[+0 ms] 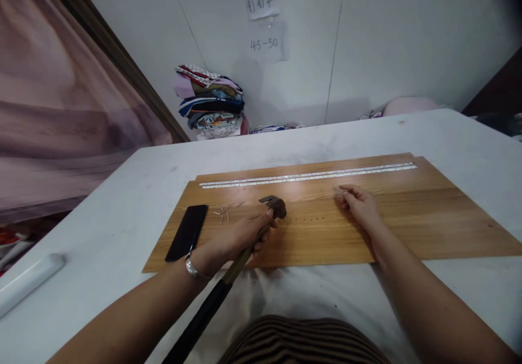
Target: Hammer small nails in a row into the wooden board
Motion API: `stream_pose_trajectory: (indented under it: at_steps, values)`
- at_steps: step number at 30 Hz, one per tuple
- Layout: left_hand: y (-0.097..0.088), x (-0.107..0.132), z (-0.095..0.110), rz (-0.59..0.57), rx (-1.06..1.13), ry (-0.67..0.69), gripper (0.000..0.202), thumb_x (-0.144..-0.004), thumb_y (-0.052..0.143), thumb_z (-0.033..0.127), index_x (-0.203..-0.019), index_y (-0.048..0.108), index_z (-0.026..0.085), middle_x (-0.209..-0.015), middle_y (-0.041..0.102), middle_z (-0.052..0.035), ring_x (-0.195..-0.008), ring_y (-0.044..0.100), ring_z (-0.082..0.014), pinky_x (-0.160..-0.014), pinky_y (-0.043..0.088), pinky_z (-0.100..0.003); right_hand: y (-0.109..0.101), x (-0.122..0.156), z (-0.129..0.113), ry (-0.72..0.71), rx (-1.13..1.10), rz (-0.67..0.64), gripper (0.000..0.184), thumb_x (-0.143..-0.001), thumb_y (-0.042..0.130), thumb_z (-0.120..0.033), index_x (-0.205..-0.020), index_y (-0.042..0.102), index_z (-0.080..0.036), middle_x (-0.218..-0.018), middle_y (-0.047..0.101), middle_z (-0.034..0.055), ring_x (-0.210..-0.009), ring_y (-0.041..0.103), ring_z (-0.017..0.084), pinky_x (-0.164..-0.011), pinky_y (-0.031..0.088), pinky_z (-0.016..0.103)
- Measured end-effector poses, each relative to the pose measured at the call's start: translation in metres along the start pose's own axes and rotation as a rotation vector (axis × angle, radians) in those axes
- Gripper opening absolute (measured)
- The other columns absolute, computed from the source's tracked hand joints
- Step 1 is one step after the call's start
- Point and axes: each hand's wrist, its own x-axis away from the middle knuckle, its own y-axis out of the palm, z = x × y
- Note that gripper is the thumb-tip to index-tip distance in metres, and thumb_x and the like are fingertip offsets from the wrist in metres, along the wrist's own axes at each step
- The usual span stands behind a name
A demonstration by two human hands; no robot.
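My left hand (240,237) is wrapped round the handle of a hammer (274,206), high up near its dark metal head, which rests just above a wooden board (428,212). A row of small nail heads (305,219) runs along the board to the right of the hammer head. My right hand (359,204) rests on the board with its fingertips pinched together at the left; what they hold is too small to make out. Several loose nails (225,211) lie on the board left of the hammer.
A black phone (186,232) lies on the board's left end. Two pale strips (305,175) run along the board's far edge. The board lies on a white table (122,217). Folded clothes (212,103) are stacked against the wall behind. A white object (28,280) lies at the left.
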Motion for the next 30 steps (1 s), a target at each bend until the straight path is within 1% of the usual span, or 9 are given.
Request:
stream_pose_trajectory:
  at_steps: [4,8,14,18,25,30]
  values:
    - [0.0021,0.0011,-0.0013,0.019,0.018,-0.015,0.059,-0.078,0.046,0.074,-0.097,0.055,0.019,-0.065,0.043,0.0061,-0.043,0.036,-0.0044,-0.039,0.029,-0.019,-0.0009,0.0004,-0.0005,-0.001,0.001,-0.001,0.031,-0.067,0.057,-0.035,-0.09,0.067,-0.017,-0.052,0.056,-0.0027,-0.046,0.051,0.012,-0.047,0.043,0.025]
    - [0.0054,-0.0009,-0.0032,0.018,-0.002,0.004,0.058,-0.079,0.046,0.073,-0.095,0.055,0.018,-0.064,0.043,0.0058,-0.042,0.036,-0.0045,-0.038,0.028,-0.019,-0.0016,0.0007,-0.0009,-0.001,0.004,-0.004,0.032,-0.067,0.058,-0.035,-0.091,0.068,-0.016,-0.052,0.057,-0.0025,-0.046,0.052,0.012,-0.046,0.042,0.024]
    - [0.0013,-0.0038,-0.0028,0.0,0.004,-0.028,0.058,-0.08,0.044,0.073,-0.097,0.055,0.019,-0.064,0.043,0.0061,-0.042,0.035,-0.0046,-0.039,0.028,-0.02,-0.0002,0.0,0.0014,-0.01,-0.004,0.0,0.032,-0.067,0.058,-0.038,-0.089,0.067,-0.017,-0.053,0.057,-0.0021,-0.047,0.051,0.012,-0.046,0.041,0.024]
    - [-0.0004,-0.0029,-0.0022,-0.022,0.02,0.005,0.057,-0.082,0.042,0.072,-0.098,0.055,0.019,-0.064,0.041,0.0067,-0.043,0.034,-0.0041,-0.04,0.027,-0.02,0.0005,-0.0003,0.0012,-0.008,-0.016,0.001,0.033,-0.066,0.056,-0.038,-0.089,0.066,-0.016,-0.053,0.056,-0.0028,-0.045,0.05,0.011,-0.046,0.041,0.024]
    - [0.0012,-0.008,-0.0093,-0.009,0.008,0.001,0.054,-0.085,0.04,0.069,-0.099,0.054,0.018,-0.065,0.044,0.0055,-0.042,0.036,-0.0045,-0.041,0.027,-0.021,0.0007,0.0003,-0.0023,-0.007,-0.012,0.003,0.03,-0.066,0.057,-0.036,-0.087,0.066,-0.017,-0.052,0.056,-0.003,-0.046,0.05,0.011,-0.047,0.042,0.024]
    - [0.0002,-0.0064,-0.0059,-0.002,-0.002,-0.021,0.056,-0.084,0.042,0.07,-0.1,0.055,0.018,-0.065,0.042,0.0062,-0.043,0.035,-0.0041,-0.041,0.028,-0.02,0.0002,0.0003,-0.0004,-0.01,-0.01,0.004,0.031,-0.067,0.057,-0.035,-0.088,0.067,-0.015,-0.05,0.054,-0.0034,-0.046,0.05,0.012,-0.047,0.042,0.024]
